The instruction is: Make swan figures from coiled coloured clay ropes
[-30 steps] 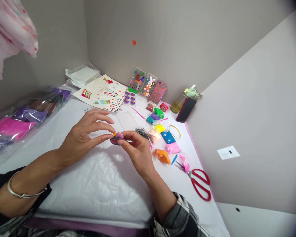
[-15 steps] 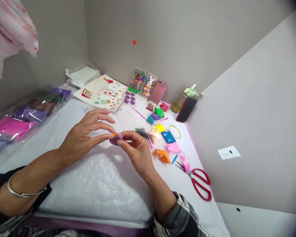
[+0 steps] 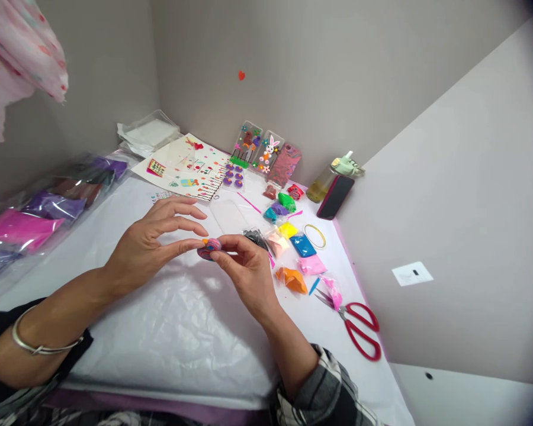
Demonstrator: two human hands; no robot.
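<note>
My right hand pinches a small modelling clay figure between thumb and fingers, above the white covered table. The clay is swirled in pink and blue, with a small orange bit at its upper left. My left hand has its fingers spread apart, and its thumb tip touches the figure near the orange bit. Part of the figure is hidden behind my right fingertips. Just beyond my hands lies a clear phone case, with a packet of black clay beside it.
Clay packets, including an orange one and a blue one, lie to the right. Red-handled scissors rest near the right edge. A bottle and a phone stand by the wall. Bagged clay is at left.
</note>
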